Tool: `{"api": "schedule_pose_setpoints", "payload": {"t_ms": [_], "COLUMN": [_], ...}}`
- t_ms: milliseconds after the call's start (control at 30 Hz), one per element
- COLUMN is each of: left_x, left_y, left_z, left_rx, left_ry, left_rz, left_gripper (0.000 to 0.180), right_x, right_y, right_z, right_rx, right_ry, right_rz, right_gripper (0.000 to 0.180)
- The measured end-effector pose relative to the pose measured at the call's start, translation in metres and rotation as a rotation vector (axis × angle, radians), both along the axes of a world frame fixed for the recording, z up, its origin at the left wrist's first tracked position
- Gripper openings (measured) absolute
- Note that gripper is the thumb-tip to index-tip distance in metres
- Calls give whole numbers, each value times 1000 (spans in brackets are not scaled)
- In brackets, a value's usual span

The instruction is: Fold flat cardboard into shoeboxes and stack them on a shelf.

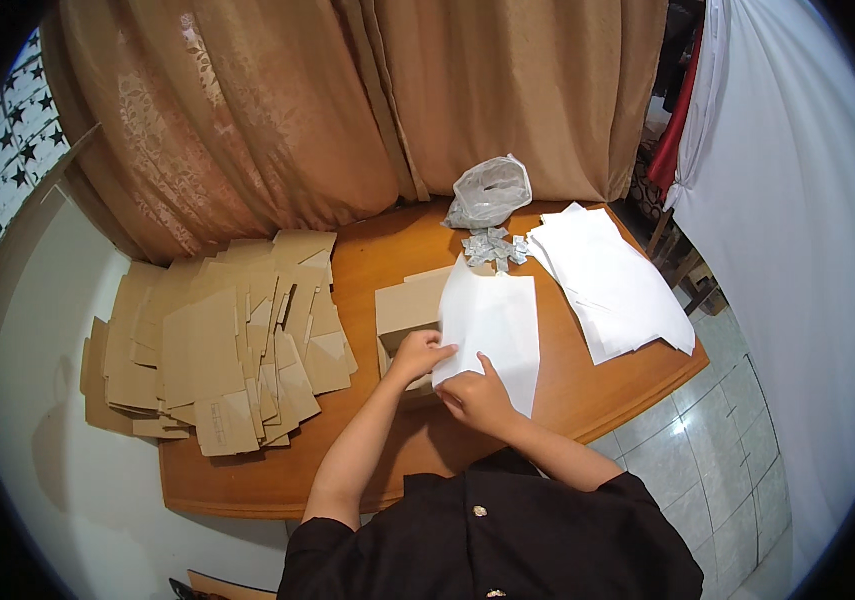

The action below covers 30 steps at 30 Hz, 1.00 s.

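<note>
A white sheet of paper (493, 320) lies partly over a small brown cardboard box (406, 305) in the middle of the wooden table (588, 385). My left hand (420, 354) rests on the box at the sheet's lower left edge, fingers curled on the paper. My right hand (478, 397) pinches the sheet's bottom edge, thumb on top. Both forearms come up from the lower edge, above my dark shirt.
A big heap of flat brown cardboard blanks (218, 340) covers the table's left side. A stack of white sheets (608, 280) lies at the right. Small silvery wrapped pieces (493, 248) and a clear plastic bag (491, 190) sit at the back, before tan curtains. Tiled floor is right.
</note>
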State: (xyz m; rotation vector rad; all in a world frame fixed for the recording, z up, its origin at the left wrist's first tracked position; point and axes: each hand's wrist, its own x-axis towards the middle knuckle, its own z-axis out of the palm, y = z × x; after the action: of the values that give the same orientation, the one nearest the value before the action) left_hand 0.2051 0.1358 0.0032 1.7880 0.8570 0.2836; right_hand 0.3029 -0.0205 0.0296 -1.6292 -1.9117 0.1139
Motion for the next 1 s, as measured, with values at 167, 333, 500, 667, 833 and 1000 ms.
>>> {"api": "schedule_pose_setpoints", "payload": {"t_ms": [167, 333, 500, 667, 833, 1000], "left_x": [-17, -48, -67, -62, -67, -50], "left_y": [-4, -8, 1, -3, -9, -14], "left_z": [-16, 7, -11, -22, 0, 25], "left_rx": [332, 407, 392, 285, 411, 893], "left_ry": [-34, 107, 83, 57, 300, 229], "left_rz": [261, 423, 486, 496, 465, 214], "left_gripper": [30, 36, 31, 27, 24, 38], "right_x": [4, 44, 45, 49, 58, 54], "right_y": [-5, -1, -4, 4, -2, -11], "right_z": [13, -11, -42, -52, -38, -27], "right_rx": [-22, -14, -137, -159, -355, -205], "right_ry": [207, 367, 197, 156, 314, 207], "right_rz": [-9, -270, -484, -594, -499, -528], "right_gripper": [17, 35, 47, 49, 44, 37]}}
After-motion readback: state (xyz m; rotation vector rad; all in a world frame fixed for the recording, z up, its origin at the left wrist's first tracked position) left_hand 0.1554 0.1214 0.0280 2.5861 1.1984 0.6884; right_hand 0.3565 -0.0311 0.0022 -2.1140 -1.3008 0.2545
